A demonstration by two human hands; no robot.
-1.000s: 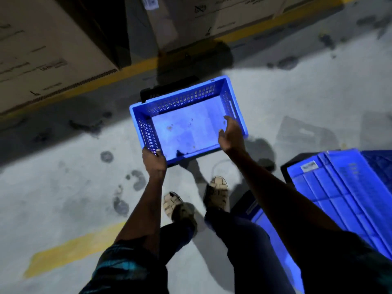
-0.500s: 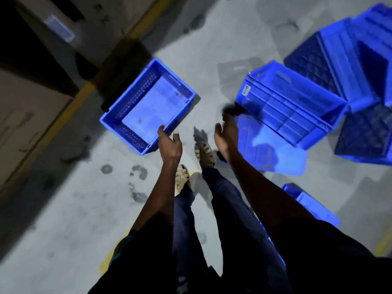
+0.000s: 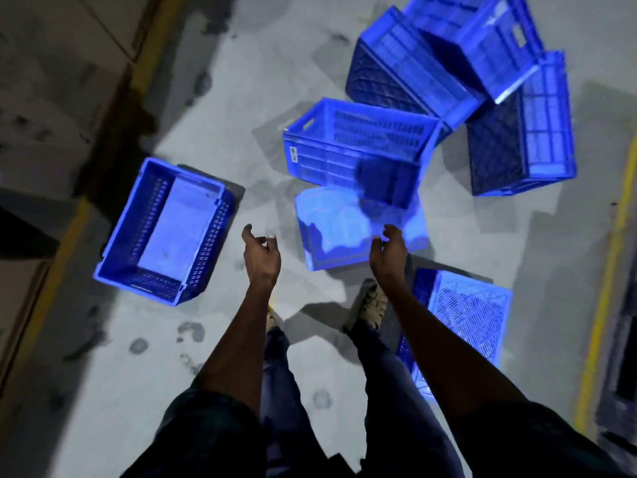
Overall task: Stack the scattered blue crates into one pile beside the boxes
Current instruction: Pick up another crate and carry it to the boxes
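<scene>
On the concrete floor [image 3: 103,357], by its yellow line [image 3: 74,222] at the left edge, one blue crate [image 3: 165,232] sits upright and alone. Both the left hand [image 3: 260,255] and right hand [image 3: 389,251] hover with fingers loosely spread, holding nothing, the right just over an overturned crate [image 3: 344,232]. More scattered crates [image 3: 448,98] lie tumbled toward the floor's far right.

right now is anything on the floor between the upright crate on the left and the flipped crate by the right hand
Only bare, stained concrete floor shows between the upright crate and the flipped crate in the head view; the left hand hovers above it.
</scene>
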